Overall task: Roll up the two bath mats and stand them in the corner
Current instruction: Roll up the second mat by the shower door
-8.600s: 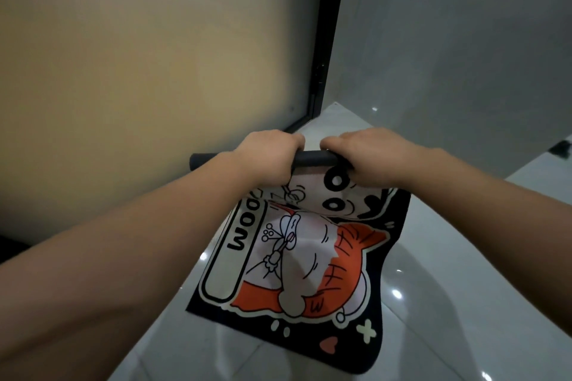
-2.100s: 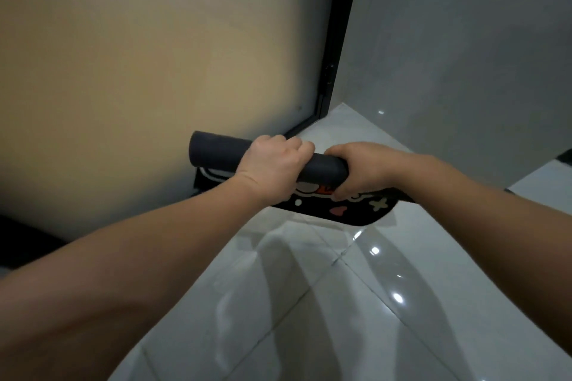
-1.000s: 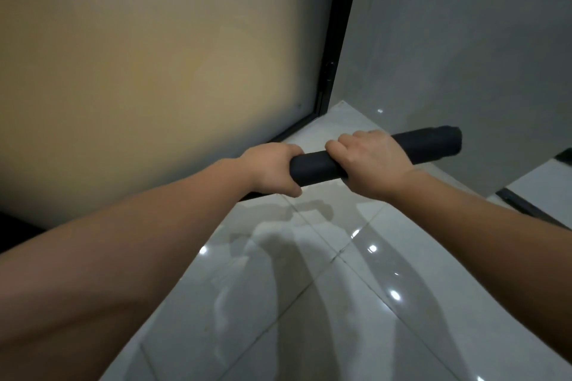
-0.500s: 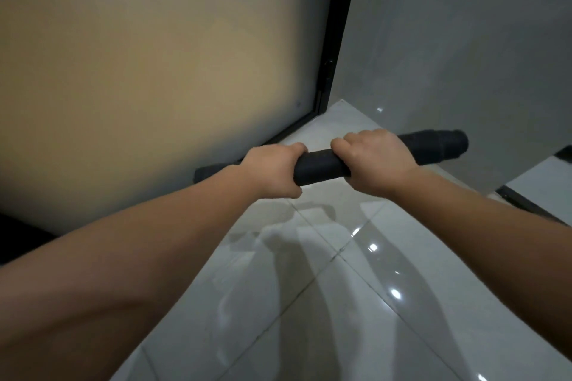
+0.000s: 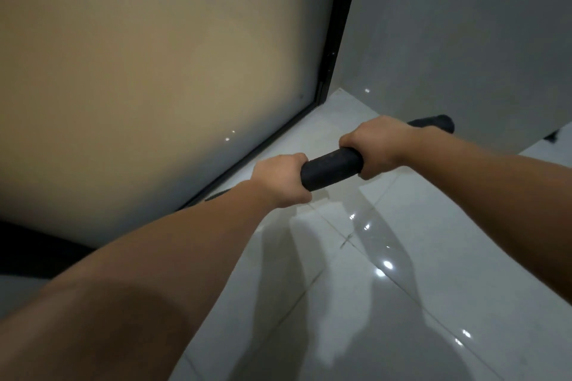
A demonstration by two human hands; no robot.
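Note:
A dark grey bath mat, fully rolled into a tube, hangs in the air above the floor, slanting up to the right. My left hand is closed around its lower left part. My right hand grips it further right, and the roll's far end sticks out beyond that hand. The roll's left end is hidden behind my left hand and forearm. Only one mat is in view.
A frosted glass panel with a black frame meets a grey wall in the corner ahead. Glossy white floor tiles spread below. A dark strip lies at the left, under the panel.
The printed mat went from half unrolled to a full tube. Over the last second the roll has tilted, its right end rising toward the wall, and both hands moved slightly toward the corner.

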